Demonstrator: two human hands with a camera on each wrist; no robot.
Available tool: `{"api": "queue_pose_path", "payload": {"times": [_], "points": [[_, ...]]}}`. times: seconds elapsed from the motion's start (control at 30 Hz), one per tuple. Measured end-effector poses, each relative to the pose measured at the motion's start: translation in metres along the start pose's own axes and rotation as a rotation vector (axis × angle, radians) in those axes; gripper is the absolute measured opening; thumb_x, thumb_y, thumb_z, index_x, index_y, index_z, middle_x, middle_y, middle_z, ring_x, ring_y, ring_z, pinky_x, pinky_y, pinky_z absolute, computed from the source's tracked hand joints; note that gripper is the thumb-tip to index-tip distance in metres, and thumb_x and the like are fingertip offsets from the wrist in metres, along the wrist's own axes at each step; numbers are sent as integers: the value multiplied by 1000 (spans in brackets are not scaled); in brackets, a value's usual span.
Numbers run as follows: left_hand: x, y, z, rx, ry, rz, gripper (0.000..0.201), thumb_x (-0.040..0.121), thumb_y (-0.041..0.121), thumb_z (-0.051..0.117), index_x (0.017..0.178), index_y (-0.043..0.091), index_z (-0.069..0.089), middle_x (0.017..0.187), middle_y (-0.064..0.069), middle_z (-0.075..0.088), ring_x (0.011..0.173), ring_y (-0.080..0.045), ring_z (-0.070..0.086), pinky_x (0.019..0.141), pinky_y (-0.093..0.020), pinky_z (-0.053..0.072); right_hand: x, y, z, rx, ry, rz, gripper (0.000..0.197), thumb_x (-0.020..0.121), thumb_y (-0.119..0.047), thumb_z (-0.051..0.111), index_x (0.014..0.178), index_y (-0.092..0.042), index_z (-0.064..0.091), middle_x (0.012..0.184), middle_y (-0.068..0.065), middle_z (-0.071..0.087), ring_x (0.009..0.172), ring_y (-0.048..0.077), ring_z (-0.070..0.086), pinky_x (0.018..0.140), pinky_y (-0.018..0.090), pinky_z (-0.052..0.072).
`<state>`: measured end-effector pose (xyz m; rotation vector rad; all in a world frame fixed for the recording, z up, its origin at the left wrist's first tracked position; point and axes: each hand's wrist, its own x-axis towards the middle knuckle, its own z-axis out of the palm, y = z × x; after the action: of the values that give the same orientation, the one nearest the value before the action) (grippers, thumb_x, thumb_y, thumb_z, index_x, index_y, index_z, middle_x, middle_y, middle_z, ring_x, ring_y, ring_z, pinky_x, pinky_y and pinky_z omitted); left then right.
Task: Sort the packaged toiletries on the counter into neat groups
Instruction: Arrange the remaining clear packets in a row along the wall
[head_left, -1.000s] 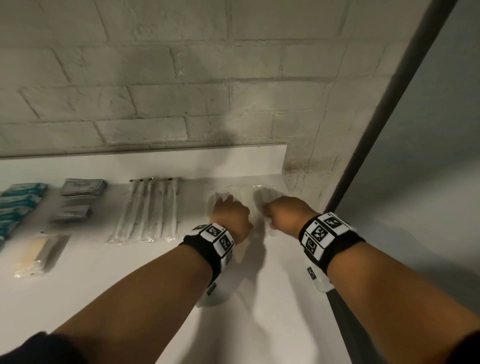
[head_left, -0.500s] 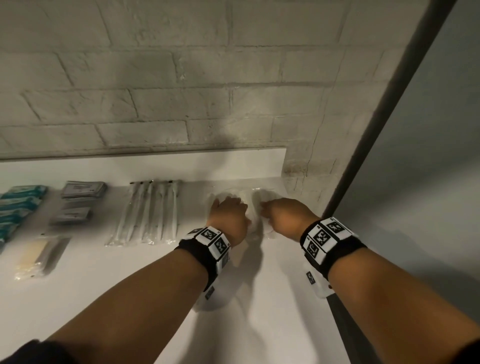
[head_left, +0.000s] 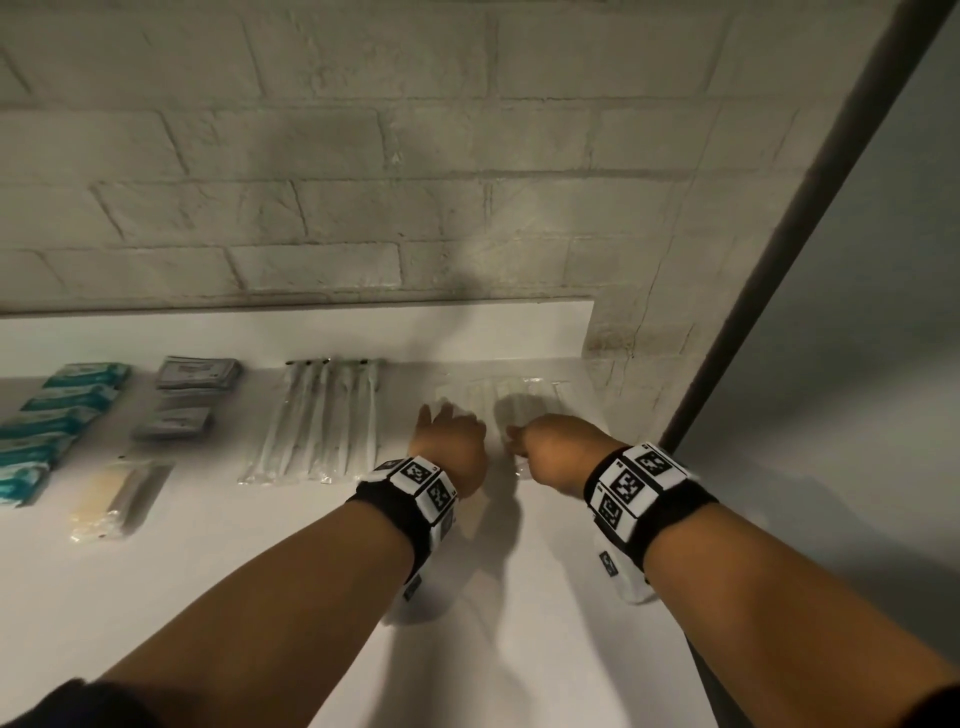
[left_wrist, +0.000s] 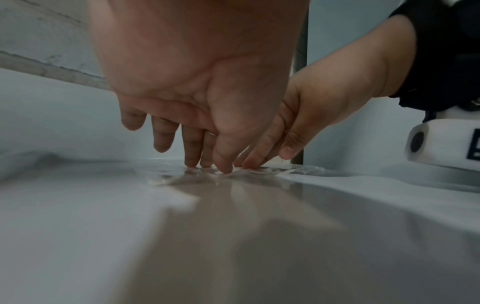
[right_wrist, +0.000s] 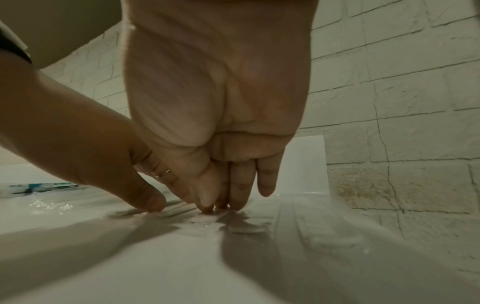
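Several clear plastic packets (head_left: 519, 392) lie in a row at the back right of the white counter (head_left: 519, 623), close to the wall. My left hand (head_left: 452, 441) reaches down onto their left part. In the left wrist view its straight fingertips (left_wrist: 192, 162) touch the crinkled plastic (left_wrist: 166, 180). My right hand (head_left: 545, 447) is beside it, also with its fingers pointing down. In the right wrist view its fingertips (right_wrist: 236, 203) press on a packet (right_wrist: 202, 224). The two hands almost touch. Neither lifts anything.
To the left lie a row of long white packets (head_left: 322, 421), stacked grey sachets (head_left: 192, 384), teal packets (head_left: 57, 415) and a yellowish packet (head_left: 114, 499). A brick wall (head_left: 467, 208) stands behind. A dark post (head_left: 779, 312) marks the counter's right end.
Both hands stay on the clear packets. The left hand's thumb has spread out to the left, and the packets beyond the fingers look more evenly lined up.
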<state>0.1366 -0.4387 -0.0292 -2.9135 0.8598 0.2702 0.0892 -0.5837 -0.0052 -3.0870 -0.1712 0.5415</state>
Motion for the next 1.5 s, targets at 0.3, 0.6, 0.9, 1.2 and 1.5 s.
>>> {"api": "queue_pose_path", "payload": {"times": [0.3,0.6,0.9,1.2,1.5], "points": [[-14,-18,-6,-52,-71,-159,57,91,11,37,146,0,28,149,-12,36,136,-25,39,116,-39,21,8,-28,6,25,76,-37,41,89,-9,47,130,-12,53,120,10,63,102,31,62,88,40,53],[-19,-21,-5,-45,-72,-115,54,92,11,37,144,2,32,151,-13,34,136,-27,38,116,-41,20,15,-39,6,-9,66,-48,37,88,-14,52,124,-14,57,110,9,67,97,32,65,85,40,54],[-17,-18,-5,-60,-67,-122,56,92,14,36,146,2,30,153,-12,30,138,-26,34,117,-41,18,13,-38,8,26,69,-39,48,88,-13,53,136,-15,47,117,10,65,104,32,63,91,42,52],[-18,-16,-5,-52,-69,-135,56,91,16,38,145,4,31,152,-10,32,139,-25,34,117,-40,18,13,-36,10,52,65,-46,51,88,-14,53,138,-17,45,120,10,64,106,32,62,91,42,52],[-21,-6,-12,-77,27,17,60,91,19,41,149,14,26,159,-4,21,147,-28,12,118,-47,7,2,-6,0,31,102,97,45,91,-12,46,136,-12,52,125,11,62,111,30,60,92,34,50]]}}
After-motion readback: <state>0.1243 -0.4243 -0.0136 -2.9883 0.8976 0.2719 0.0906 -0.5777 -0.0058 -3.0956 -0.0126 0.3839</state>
